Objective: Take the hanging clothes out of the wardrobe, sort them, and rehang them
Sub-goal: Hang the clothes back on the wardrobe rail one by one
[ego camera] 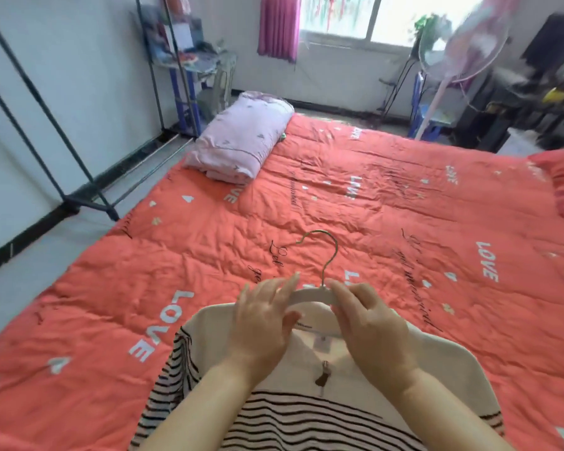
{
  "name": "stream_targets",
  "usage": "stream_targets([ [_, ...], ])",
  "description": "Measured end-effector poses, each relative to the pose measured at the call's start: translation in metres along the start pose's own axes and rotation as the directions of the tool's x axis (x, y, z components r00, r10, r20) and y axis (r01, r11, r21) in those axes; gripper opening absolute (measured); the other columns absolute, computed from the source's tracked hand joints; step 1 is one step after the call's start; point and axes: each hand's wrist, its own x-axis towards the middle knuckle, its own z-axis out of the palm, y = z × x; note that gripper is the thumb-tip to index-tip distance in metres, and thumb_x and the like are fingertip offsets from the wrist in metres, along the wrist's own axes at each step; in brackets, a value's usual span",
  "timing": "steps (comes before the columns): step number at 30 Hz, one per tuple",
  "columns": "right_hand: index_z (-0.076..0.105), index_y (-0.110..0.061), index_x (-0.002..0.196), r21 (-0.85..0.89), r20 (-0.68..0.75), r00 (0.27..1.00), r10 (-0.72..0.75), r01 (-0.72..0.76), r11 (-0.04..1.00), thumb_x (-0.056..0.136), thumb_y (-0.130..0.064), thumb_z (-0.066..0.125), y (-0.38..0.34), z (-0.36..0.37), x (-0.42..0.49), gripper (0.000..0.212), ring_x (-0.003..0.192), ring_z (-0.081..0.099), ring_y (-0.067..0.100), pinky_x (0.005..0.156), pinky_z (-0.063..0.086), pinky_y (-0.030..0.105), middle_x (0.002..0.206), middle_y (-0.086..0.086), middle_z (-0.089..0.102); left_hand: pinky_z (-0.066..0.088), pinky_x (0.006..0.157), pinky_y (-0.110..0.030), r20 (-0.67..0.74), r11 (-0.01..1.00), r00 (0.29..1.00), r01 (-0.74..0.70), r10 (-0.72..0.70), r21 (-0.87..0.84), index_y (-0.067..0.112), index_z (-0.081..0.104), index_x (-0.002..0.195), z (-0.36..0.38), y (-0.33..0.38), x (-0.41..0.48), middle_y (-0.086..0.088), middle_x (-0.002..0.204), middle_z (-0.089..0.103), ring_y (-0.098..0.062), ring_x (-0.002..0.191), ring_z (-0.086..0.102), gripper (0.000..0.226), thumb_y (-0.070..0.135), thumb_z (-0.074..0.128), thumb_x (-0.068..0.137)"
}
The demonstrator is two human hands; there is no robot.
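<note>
The top [306, 424], a soft cream knit with thin dark stripes and a small zip at the neck, lies flat on the rumpled orange quilt [404, 206], so this looks like the sorting step. The hands are close together at its collar. The right hand [372, 330] pinches the smooth white hanger [310, 296]. The left hand [264, 320] lies over the hanger's other arm, too blurred to tell whether it grips. The next move probably calls for easing the hanger's curved arms through the narrow neck without stretching it.

Both forearms stretched forward, left grip [264, 320] and right grip [372, 330] close together — fingers [287, 286] pinching, palms down
</note>
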Motion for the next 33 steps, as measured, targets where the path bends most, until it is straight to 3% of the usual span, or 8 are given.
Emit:
stream_targets([
  [3, 0.049, -0.027, 0.114, 0.07, -0.046, 0.996, -0.075, 0.078, 0.995, 0.082, -0.028, 0.048, -0.063, -0.049, 0.025, 0.032, 0.04, 0.052, 0.018, 0.03, 0.04, 0.025, 0.073, -0.004, 0.057, 0.033, 0.096, -0.035, -0.128, 0.999, 0.992, 0.02, -0.016, 0.029, 0.03, 0.036, 0.136, -0.076, 0.01, -0.021, 0.003, 0.11, 0.062, -0.014, 0.103, 0.049, 0.049, 0.038, 0.041, 0.087],
  [8, 0.05, -0.033, 0.113, 0.248, -0.096, 0.959, -0.267, 0.283, 0.927, 0.079, -0.035, 0.046, -0.171, -0.123, 0.035, 0.034, 0.046, 0.055, 0.016, 0.034, 0.038, 0.028, 0.08, -0.009, 0.055, 0.045, 0.075, -0.033, -0.4, 0.977, 0.916, 0.099, -0.017, 0.186, 0.029, 0.043, 0.131, -0.206, 0.029, -0.087, 0.005, 0.091, 0.062, -0.014, 0.082, 0.055, 0.047, 0.031, 0.045, 0.084],
  [11, 0.05, -0.034, 0.114, 0.376, -0.111, 0.91, -0.399, 0.41, 0.831, 0.077, -0.033, 0.053, -0.239, -0.152, 0.029, 0.038, 0.05, 0.057, 0.014, 0.039, 0.04, 0.024, 0.083, -0.011, 0.051, 0.034, 0.075, -0.023, -0.501, 0.936, 0.864, 0.213, -0.045, 0.282, 0.03, 0.045, 0.128, -0.274, 0.036, -0.146, 0.009, 0.085, 0.061, -0.006, 0.082, 0.049, 0.047, 0.032, 0.045, 0.081],
  [13, 0.05, -0.035, 0.115, 0.461, -0.137, 0.864, -0.485, 0.489, 0.741, 0.079, -0.032, 0.049, -0.289, -0.167, 0.025, 0.036, 0.053, 0.058, 0.014, 0.041, 0.047, 0.029, 0.086, -0.012, 0.048, 0.032, 0.074, -0.022, -0.562, 0.891, 0.824, 0.308, -0.074, 0.334, 0.031, 0.044, 0.127, -0.318, 0.04, -0.188, 0.01, 0.084, 0.06, -0.004, 0.081, 0.048, 0.047, 0.031, 0.045, 0.08],
  [18, 0.051, -0.035, 0.115, 0.537, -0.218, 0.717, -0.662, 0.654, 0.532, 0.077, -0.033, 0.058, -0.428, -0.217, -0.002, 0.038, 0.049, 0.057, 0.011, 0.035, 0.045, 0.028, 0.082, -0.012, 0.055, 0.046, 0.066, -0.029, -0.748, 0.733, 0.659, 0.548, -0.082, 0.403, 0.029, 0.046, 0.123, -0.426, 0.048, -0.297, 0.01, 0.081, 0.06, -0.004, 0.077, 0.049, 0.045, 0.026, 0.041, 0.078],
  [22, 0.059, -0.035, 0.111, 0.596, -0.211, 0.635, -0.743, 0.686, 0.417, 0.072, -0.026, 0.078, -0.542, -0.257, -0.039, 0.044, 0.052, 0.059, 0.007, 0.037, 0.039, 0.021, 0.083, -0.012, 0.059, 0.044, 0.064, -0.03, -0.827, 0.624, 0.562, 0.652, -0.017, 0.431, 0.028, 0.046, 0.122, -0.512, 0.052, -0.392, 0.009, 0.077, 0.059, -0.009, 0.072, 0.053, 0.042, 0.025, 0.041, 0.08],
  [26, 0.048, -0.048, 0.125, 0.674, -0.263, 0.573, -0.776, 0.685, 0.277, 0.091, -0.037, 0.052, -0.664, -0.281, -0.088, 0.036, 0.09, 0.063, 0.013, 0.065, 0.048, 0.031, 0.111, -0.018, 0.052, 0.045, 0.064, -0.03, -0.859, 0.497, 0.512, 0.738, 0.028, 0.456, 0.031, 0.046, 0.123, -0.596, 0.049, -0.495, 0.009, 0.078, 0.06, -0.014, 0.067, 0.059, 0.039, 0.032, 0.044, 0.084],
  [33, 0.042, -0.039, 0.135, 0.79, -0.403, 0.436, -0.804, 0.61, -0.066, 0.093, -0.03, 0.053, -0.866, -0.325, -0.175, 0.045, 0.094, 0.058, 0.012, 0.071, 0.045, 0.024, 0.107, -0.015, 0.047, 0.048, 0.06, -0.034, -0.911, 0.276, 0.404, 0.869, 0.082, 0.411, 0.028, 0.06, 0.114, -0.73, 0.056, -0.669, 0.008, 0.074, 0.061, -0.015, 0.065, 0.061, 0.034, 0.034, 0.047, 0.083],
])
